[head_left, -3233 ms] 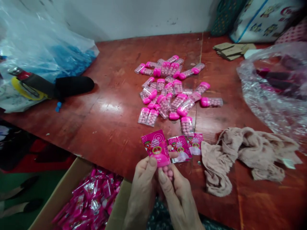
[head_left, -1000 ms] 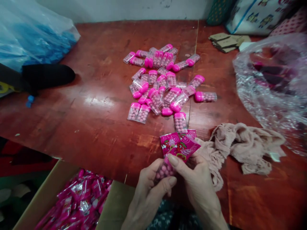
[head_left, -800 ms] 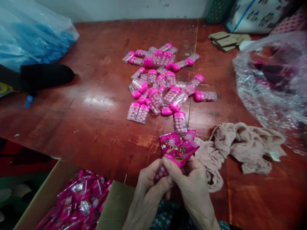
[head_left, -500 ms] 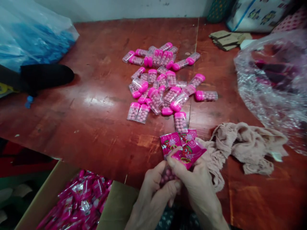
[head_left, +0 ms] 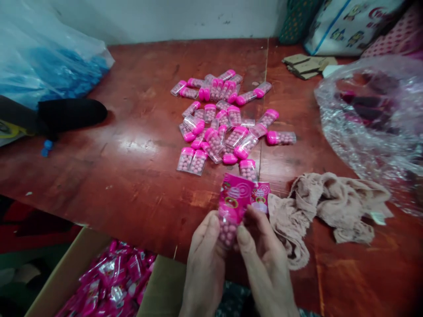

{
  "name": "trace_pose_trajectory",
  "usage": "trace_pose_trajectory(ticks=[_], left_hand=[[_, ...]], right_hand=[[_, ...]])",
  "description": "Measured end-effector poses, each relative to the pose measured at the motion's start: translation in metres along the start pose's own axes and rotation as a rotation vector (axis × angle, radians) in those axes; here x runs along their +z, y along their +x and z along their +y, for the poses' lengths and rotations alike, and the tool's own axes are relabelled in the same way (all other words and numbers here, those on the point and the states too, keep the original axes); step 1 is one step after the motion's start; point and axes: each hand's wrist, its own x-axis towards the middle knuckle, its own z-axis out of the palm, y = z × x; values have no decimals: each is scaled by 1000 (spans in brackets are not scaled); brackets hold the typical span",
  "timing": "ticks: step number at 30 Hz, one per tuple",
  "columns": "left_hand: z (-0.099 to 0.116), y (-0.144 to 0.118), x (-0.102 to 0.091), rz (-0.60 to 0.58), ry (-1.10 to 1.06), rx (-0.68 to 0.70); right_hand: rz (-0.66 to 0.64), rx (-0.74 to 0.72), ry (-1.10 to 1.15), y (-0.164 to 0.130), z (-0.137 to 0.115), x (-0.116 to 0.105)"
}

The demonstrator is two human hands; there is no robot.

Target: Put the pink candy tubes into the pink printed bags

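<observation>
Near the front of the table, a clear candy box (head_left: 227,233) full of small pink balls stands upright between my hands. A printed pink sleeve (head_left: 236,193) covers its upper part, with its top standing up above. My left hand (head_left: 205,255) grips the box from the left, thumb along its edge. On the other side my right hand (head_left: 264,255) has its thumb at the box's lower right edge and its fingers curled behind, partly hidden. Another printed pink sleeve (head_left: 261,194) lies on the table just beyond my right fingers. Further back are several pink-capped candy boxes (head_left: 214,141) in a loose pile.
A cardboard carton (head_left: 161,281) of pink packs (head_left: 112,277) sits at lower left. Crumpled beige cloth (head_left: 307,198) lies right of my hands. A clear plastic bag (head_left: 360,127) is at the right, a bag of blue pieces (head_left: 62,66) and a black object (head_left: 72,113) at the left.
The sleeve was tilted over the box in my fingers; now it stands upright around its upper part. My right hand has moved down and opened slightly away. The view has shifted a little.
</observation>
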Motion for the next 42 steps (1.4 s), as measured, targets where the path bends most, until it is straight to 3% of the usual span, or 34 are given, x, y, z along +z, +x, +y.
trace_pose_trajectory(ticks=[2, 6, 12, 15, 19, 23, 26, 29, 34, 39, 42], left_hand=[[2, -1, 0, 87, -57, 42], [4, -3, -4, 161, -97, 69], [16, -5, -11, 91, 72, 168], [21, -6, -14, 34, 111, 112], [16, -7, -13, 110, 56, 120], [4, -11, -9, 138, 25, 157], [-3, -14, -8, 158, 16, 150], [-3, -11, -11, 153, -11, 157], [11, 4, -17, -37, -31, 144], [15, 9, -12, 60, -40, 114], [11, 6, -6, 84, -35, 86]], right_hand=[[-5, -119, -106, -8, 6, 8], [-152, -218, -219, -15, 14, 20], [-292, -190, -186, -12, 8, 10], [-354, -48, -64, -16, 4, 8], [-278, 91, 140, -24, 3, 16], [-63, -2, 41, -28, 7, 21], [26, -79, -92, -28, 10, 19], [22, -127, -164, -25, 7, 18], [-103, -134, -207, -19, 1, 17], [-171, -66, -56, -21, 6, 22], [-99, -85, -110, -25, 8, 25]])
